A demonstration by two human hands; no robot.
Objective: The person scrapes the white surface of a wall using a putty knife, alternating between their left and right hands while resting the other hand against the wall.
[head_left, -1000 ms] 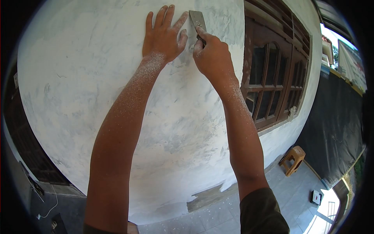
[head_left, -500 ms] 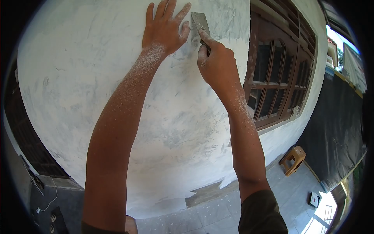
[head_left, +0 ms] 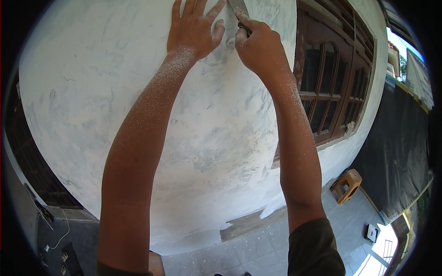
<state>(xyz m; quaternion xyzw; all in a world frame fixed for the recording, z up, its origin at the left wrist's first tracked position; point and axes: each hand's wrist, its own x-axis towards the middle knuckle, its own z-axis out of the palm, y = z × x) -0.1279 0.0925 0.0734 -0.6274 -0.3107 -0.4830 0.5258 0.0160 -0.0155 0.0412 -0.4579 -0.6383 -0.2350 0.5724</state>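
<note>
Left hand [head_left: 193,34]: While its fingers are spread out and hold nothing, it lies flat, high up on the wall [head_left: 216,115]. Some fingertips go past the top of the view.
Right hand [head_left: 263,48]: It is curled tight around a scraper [head_left: 238,6], with one finger stretched along the tool.
Scraper: It is up high at the wall, just to the right of the left hand. It points up and leans a bit to the left. Its top end is out of view, so I cannot tell if that end touches the wall.
White dust [head_left: 182,57]: It is sprinkled on both arms, and a lot of it is by the left wrist.
Wall: It is white with grey smudges. A bare patch [head_left: 246,225] shows low down, by the floor [head_left: 258,250].
Window [head_left: 343,60]: It is brown with dark glass, and it is to the right of the right hand.
Stool [head_left: 347,186]: It is tan and stands on the floor at the far right, near a big black sheet [head_left: 391,142].
White cord [head_left: 61,237]: It lies on the dark ground at the left.
</note>
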